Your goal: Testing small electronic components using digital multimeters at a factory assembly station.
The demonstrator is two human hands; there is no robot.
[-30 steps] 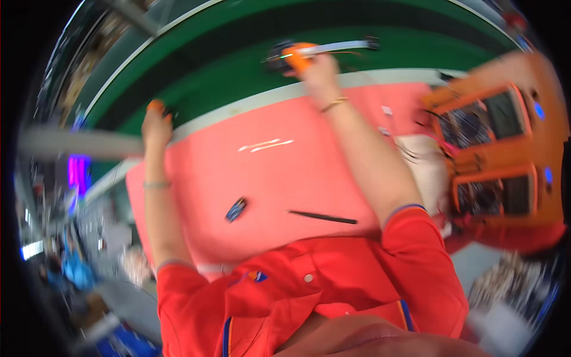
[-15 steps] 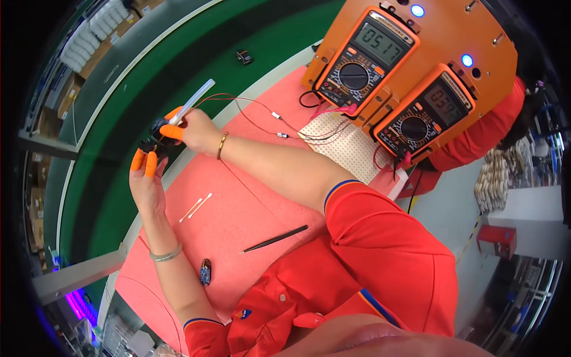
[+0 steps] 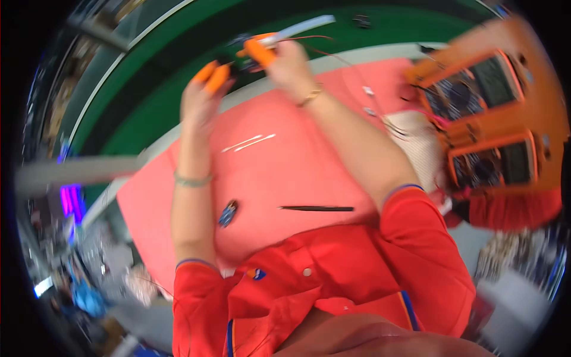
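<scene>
My right hand (image 3: 288, 62), with orange finger cots, is closed on a thin pale pen-like tool (image 3: 300, 28) that points up and to the right over the green belt. My left hand (image 3: 201, 95), also with orange fingertips, is raised beside it and pinches a small dark part (image 3: 233, 64) between the two hands. Thin red wires (image 3: 333, 50) trail from the hands toward the meters. The picture is blurred by motion, so the small part's shape is unclear.
A pink mat (image 3: 267, 178) carries two thin white sticks (image 3: 248, 143), a black slim tool (image 3: 316, 209) and a small blue-black part (image 3: 228, 213). Two orange meters (image 3: 488, 119) stand on the right beside a white pad (image 3: 416, 143). A green belt (image 3: 148, 101) runs behind.
The view has swung, and the meters now sit at the right. Both hands stay raised close together with the tool and the small part between them.
</scene>
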